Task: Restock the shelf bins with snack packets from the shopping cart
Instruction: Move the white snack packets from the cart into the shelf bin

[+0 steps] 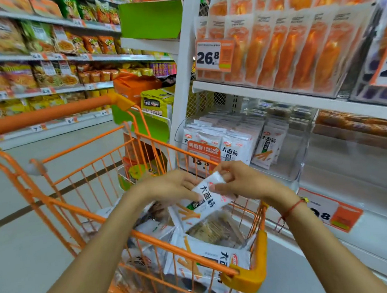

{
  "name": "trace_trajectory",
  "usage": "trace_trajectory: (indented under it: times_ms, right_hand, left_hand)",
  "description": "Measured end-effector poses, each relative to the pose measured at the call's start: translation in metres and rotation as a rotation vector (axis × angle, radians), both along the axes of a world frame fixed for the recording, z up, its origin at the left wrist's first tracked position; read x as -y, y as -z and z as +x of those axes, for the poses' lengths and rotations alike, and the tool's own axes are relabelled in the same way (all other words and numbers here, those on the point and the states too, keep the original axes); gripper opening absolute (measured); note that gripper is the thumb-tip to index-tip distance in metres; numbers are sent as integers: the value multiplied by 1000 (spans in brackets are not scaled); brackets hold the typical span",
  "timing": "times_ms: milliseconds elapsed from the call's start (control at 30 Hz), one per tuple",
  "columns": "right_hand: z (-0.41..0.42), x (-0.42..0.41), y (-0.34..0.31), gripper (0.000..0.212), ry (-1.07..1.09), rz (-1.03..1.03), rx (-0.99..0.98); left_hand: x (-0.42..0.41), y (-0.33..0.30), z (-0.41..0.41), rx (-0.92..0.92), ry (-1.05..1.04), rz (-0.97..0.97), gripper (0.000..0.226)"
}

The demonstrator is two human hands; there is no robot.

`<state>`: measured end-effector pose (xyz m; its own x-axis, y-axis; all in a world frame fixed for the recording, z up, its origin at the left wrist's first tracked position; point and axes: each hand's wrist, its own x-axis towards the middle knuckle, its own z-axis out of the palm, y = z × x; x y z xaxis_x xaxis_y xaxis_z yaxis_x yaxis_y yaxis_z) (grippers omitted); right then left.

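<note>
Fingers (221,186) of both hands close on one white snack packet (204,201), held tilted above the orange shopping cart (95,165). The left hand (172,186) grips the packet's left edge, its fingertips curled under the film, while the right hand (241,180) pinches the upper end between thumb and fingertips. A red string bracelet (291,209) circles the right wrist.

Largest in view is the white shelf unit (252,94) on the right, whose upper shelf carries a row of orange upright packets (295,51) behind a price tag reading 26.8 (214,55). Across the aisle on the left, long shelves (37,58) hold rows of yellow, orange and green snack bags. The cart fills the lower middle, its basket holding more white packets (207,260) of the same print, lying loosely heaped, one with a clear window showing pale sticks. Its handle bar (51,113) crosses the upper left and a yellow corner guard (253,275) sits near the right forearm.

Just beyond the hands, on the lower shelf, a clear plastic bin (285,155) holds upright white packets (235,148) matching the held one, filling its left part. An orange price label (203,157) hangs at the bin's front. Another orange tag (335,213) sits on the lower shelf edge right of the right wrist.
</note>
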<state>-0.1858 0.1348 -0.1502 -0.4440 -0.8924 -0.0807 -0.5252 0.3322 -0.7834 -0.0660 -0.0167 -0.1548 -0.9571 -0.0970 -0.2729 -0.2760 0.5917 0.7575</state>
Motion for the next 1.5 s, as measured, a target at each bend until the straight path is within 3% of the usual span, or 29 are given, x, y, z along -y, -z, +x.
trace_trajectory:
  times_ms: [167,300,367,433,533,600,700,900,1033,1100,1267,1500]
  right_hand:
    - [13,-7,-12,28,171,-260,274]
    - [23,-10,-21,38,282,-273,176]
    - [23,-12,-19,50,254,-15,-127]
    - [29,-10,-14,58,-29,395,-393]
    - [46,1,7,51,-481,937,-445]
    - [48,7,17,45,-530,981,-507]
    - [32,4,20,41,-443,796,-403]
    - [3,-11,11,28,-252,310,-94]
    - [-5,-15,2,45,-67,35,-101]
    - [-6,-16,-3,40,34,-84,11]
    - [-4,-9,-3,43,192,-242,193]
    - [9,12,-4,37,442,-500,524]
  left_hand:
    - [7,-13,23,-110,3,1,26]
    - [4,-12,32,-295,-216,27,25]
    - [9,-6,28,-366,-428,-48,31]
    - [14,0,25,-355,-543,-43,31]
    - [21,4,22,-239,-614,35,21]
    - [22,3,21,-207,-634,108,15]
    - [22,3,20,-210,-617,157,22]
    - [18,3,19,-126,-437,54,34]
    - [21,11,16,-16,-345,26,22]
    - [22,13,14,29,-328,14,31]
    - [28,22,9,68,-379,159,63]
    - [16,8,16,-78,-249,473,88]
